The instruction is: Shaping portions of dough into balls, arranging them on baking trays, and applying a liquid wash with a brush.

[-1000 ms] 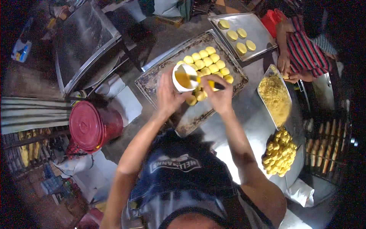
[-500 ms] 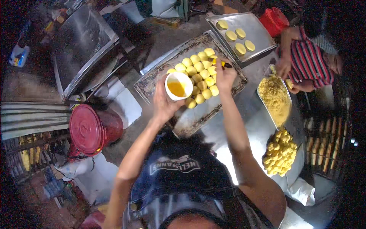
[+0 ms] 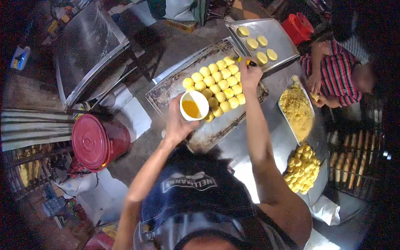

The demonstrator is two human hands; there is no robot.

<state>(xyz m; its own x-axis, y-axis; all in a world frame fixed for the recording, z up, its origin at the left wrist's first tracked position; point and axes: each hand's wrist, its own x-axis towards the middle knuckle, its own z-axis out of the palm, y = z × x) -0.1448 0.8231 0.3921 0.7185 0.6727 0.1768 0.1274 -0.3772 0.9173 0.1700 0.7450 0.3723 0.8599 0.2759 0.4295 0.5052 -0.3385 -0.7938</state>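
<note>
— What do we see changed from half a second back?

— Our right hand (image 3: 250,75) has reached further out, from the near side of the dough rounds (image 3: 216,87) to the far end of the tray (image 3: 166,93). Its grip is closed on a brush (image 3: 246,62), dark handle showing by the knuckles, tip at the farthest rounds. Our left hand (image 3: 177,123) has come back toward us with the cup (image 3: 193,106); its grip is wrapped around the cup's side, and the cup of yellow liquid now hangs over the tray's near edge, covering part of a round or two.

— And around it?

— The tray sits on the steel counter (image 3: 241,150). Beyond it a second tray (image 3: 283,35) carries five flat rounds. To our right lie a pan of crumbly yellow filling (image 3: 296,110) and a heap of yellow balls (image 3: 302,168). Another person in a striped shirt (image 3: 337,75) works at that pan, hands close together on something small — we cannot tell what. A red bucket (image 3: 96,141) stands on the floor to our left.

— Anything in the way?

— Our right forearm crosses the tray's right edge and hides it there; our own cap fills the lower middle.
</note>
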